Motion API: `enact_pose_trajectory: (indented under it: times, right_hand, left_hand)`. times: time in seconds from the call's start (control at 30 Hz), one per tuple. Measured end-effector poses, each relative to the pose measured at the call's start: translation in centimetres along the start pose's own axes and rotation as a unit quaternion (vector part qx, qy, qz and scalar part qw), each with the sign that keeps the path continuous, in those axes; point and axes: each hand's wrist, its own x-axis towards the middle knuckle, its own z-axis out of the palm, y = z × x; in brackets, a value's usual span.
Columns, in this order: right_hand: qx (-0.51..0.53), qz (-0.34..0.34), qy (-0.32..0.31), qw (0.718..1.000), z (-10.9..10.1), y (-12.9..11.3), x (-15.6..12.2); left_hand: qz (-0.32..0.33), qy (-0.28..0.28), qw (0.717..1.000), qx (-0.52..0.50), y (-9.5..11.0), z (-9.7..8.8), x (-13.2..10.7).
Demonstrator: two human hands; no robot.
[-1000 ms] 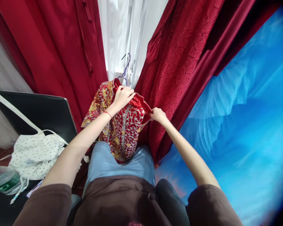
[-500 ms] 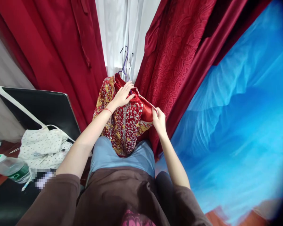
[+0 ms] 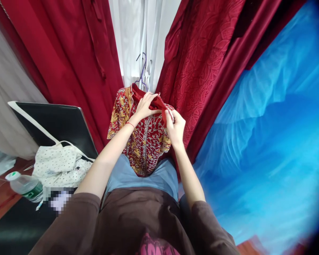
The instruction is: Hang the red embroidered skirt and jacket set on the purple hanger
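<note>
Red cloth, thick with gold and silver embroidery, forms the garment (image 3: 146, 141) in front of the person, its lower end reaching the blue trousers (image 3: 159, 179). From its neck rises the hook of a purple hanger (image 3: 143, 71); whether that hook hangs on anything, I cannot tell. The left hand (image 3: 146, 105) lies over the neckline, its grip wide, thumb and fingers spread. The right hand (image 3: 176, 127) has a narrow grip, holding the folded neck edge between thumb and fingers. Red curtains (image 3: 202, 71) hang beyond, on both sides. To the left, a dotted white bag (image 3: 58, 166) lies on a black chair (image 3: 16, 226), against the backrest's lower edge; a clear bottle (image 3: 26, 187) lies tilted beside it, near the seat's far left corner.
</note>
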Motion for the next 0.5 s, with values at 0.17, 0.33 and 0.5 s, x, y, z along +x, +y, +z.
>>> enact_pose_trajectory:
  times: [0.17,0.33,0.5]
  right_hand:
    - [-0.098,0.052,-0.042,0.993,0.8,3.0,-4.8]
    - [-0.247,0.184,0.027,0.951,0.7,5.7,-9.0]
    - [-0.382,0.354,-0.066,0.851,-2.7,5.6,-10.9]
  left_hand:
    - [0.016,0.012,1.000,-0.018,-0.4,0.3,0.6]
    - [0.006,0.033,0.999,-0.020,-0.1,0.6,0.6]
    - [-0.007,0.024,1.000,0.004,0.6,0.8,0.5]
